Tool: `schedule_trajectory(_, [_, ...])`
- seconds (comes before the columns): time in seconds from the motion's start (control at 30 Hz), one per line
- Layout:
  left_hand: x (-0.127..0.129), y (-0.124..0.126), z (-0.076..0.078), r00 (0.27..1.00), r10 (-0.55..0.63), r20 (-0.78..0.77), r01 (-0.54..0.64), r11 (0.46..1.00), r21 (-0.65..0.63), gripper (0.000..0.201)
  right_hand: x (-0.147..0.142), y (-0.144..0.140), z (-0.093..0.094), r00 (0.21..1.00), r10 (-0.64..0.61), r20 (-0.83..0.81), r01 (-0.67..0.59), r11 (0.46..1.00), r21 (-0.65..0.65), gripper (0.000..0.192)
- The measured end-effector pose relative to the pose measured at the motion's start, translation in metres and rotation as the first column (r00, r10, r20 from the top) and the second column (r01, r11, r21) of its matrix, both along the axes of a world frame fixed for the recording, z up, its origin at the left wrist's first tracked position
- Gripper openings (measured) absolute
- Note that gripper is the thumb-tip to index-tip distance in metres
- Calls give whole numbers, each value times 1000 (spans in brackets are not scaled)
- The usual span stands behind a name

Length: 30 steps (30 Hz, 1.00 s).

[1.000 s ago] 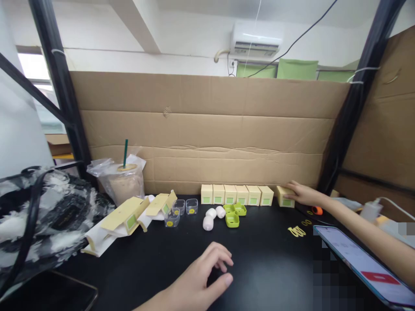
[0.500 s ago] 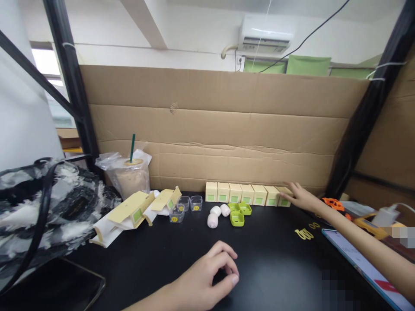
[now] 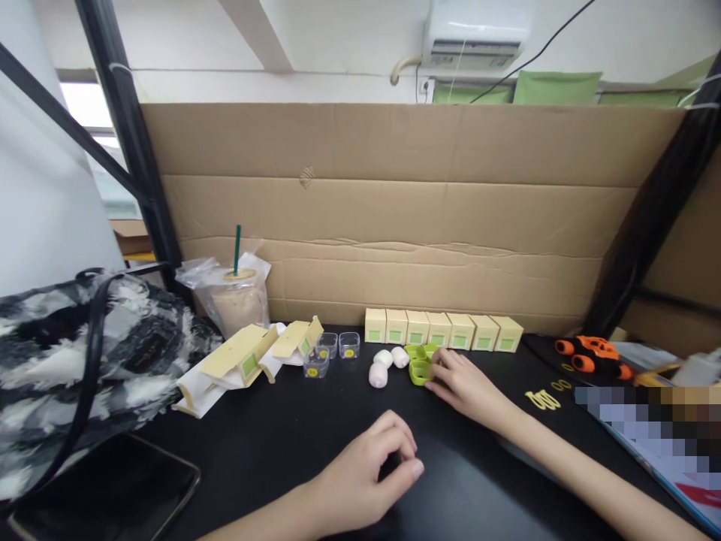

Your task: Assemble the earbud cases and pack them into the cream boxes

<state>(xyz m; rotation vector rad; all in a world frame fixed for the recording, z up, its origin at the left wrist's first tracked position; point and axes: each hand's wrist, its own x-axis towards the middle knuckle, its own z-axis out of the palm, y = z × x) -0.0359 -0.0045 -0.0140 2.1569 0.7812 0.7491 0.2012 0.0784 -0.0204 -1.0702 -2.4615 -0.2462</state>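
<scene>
The right hand lay on the black tabletop, fingers loosely spread, fingertips touching the lime-green cases at its 10 o'clock; whether it gripped one could not be told. The left hand rested at the 7 o'clock side of the right hand, fingers curled toward the thumb, holding nothing visible. Two white capsules sat just at 9 o'clock of the cases. A row of seven cream boxes stood at 12 o'clock against the cardboard wall.
</scene>
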Motion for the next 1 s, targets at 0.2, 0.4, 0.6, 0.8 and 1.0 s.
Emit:
schedule_trajectory(0.2, [4,13,-17,950,269,157,-209,925,-319,38,-6,-44,15,993,115,-3,-115,993,-25,18])
schedule_trajectory(0.4, [7,21,-14,886,319,337,-6,734,-679,58,-34,-76,17,978,209,-6,-209,978,5,21])
schedule_trajectory(0.6, [4,22,-6,838,417,353,59,574,-817,47,17,-51,39,999,49,-23,-54,944,-324,36])
schedule_trajectory(0.8, [3,26,-11,864,369,343,87,561,-823,48,116,-2,34,948,-278,155,317,878,-360,18])
schedule_trajectory(1.0, [3,24,-10,856,374,357,101,556,-825,43,144,13,10,900,-353,256,434,771,-466,19])
